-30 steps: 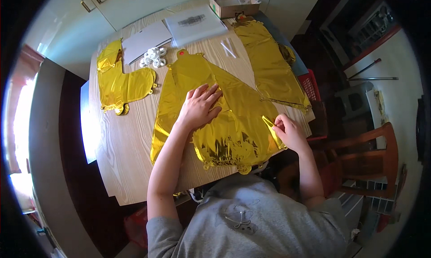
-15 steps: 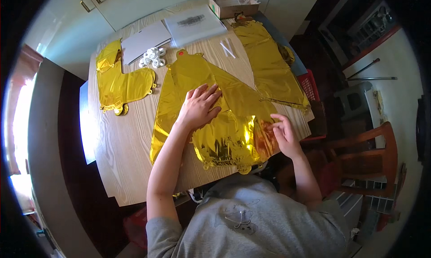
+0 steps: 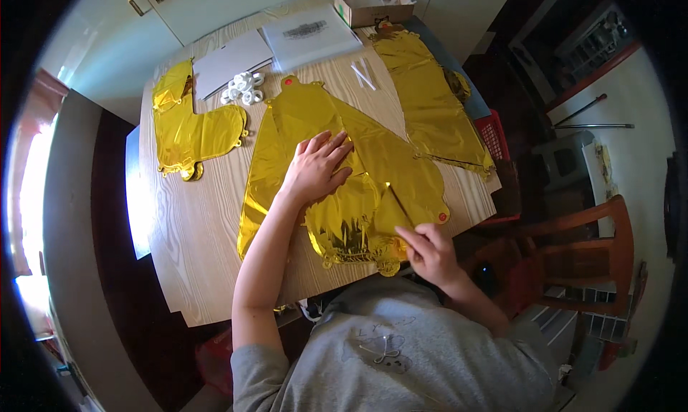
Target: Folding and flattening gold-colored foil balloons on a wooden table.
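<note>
Three flat gold foil balloons lie on the table (image 3: 208, 269): one under both hands (image 3: 358, 190), one at the left (image 3: 193, 129), one at the right (image 3: 430, 104). Left hand (image 3: 315, 167) presses open-palmed on the middle one; right hand (image 3: 430, 251) pinches its near edge. An open cardboard box (image 3: 373, 5) sits at the far edge, beside a clear flat packet (image 3: 308, 36).

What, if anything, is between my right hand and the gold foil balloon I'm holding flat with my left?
Nothing visible stands between them. The right hand is already at the near edge of the gold foil balloon, fingers pinched around a thin straw-like stick lying over the foil. The left hand rests flat on the foil.
</note>
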Tool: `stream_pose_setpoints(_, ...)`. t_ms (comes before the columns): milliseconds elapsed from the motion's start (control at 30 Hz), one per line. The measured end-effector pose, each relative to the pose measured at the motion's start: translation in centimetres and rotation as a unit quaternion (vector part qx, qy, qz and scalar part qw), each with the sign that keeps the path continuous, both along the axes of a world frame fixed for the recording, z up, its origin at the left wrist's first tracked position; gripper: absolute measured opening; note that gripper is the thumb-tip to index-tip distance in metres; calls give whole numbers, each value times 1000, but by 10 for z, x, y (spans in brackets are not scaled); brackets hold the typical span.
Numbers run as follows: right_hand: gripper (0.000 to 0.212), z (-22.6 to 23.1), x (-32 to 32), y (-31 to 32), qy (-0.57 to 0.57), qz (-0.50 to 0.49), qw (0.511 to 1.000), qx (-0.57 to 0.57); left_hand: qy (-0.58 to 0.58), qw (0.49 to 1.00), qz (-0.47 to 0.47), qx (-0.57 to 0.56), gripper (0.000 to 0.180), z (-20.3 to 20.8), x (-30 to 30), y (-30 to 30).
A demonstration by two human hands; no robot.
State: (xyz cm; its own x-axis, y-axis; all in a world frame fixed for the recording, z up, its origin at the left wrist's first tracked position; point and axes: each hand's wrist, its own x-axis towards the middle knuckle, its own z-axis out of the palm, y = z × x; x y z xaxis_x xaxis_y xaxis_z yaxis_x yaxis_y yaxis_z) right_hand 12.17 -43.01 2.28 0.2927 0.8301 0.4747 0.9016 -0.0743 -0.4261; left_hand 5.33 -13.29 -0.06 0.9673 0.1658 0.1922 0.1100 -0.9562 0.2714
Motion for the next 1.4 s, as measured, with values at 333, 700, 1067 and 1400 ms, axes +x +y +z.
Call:
stream_pose_setpoints(333, 16, -1, -47, 63, -42, 143, 989, -21, -11, 1000, -2, 9, 52, 1, -1, -1)
stream_pose_setpoints(700, 10, -16, -61, 69, -48, 180, 982, -27, -18, 1000, 3, 4, 50, 0, -2, -1)
stream_pose_setpoints(1067, 13, -23, -61, 65, -14, 227, 972, -65, -7, 1000, -7, 14, 70, 0, -2, 1)
stream_pose_setpoints(1400, 25, -21, -58, 65, 0, 257, 962, -90, 8, 1000, -18, 17, 104, 6, -4, 1)
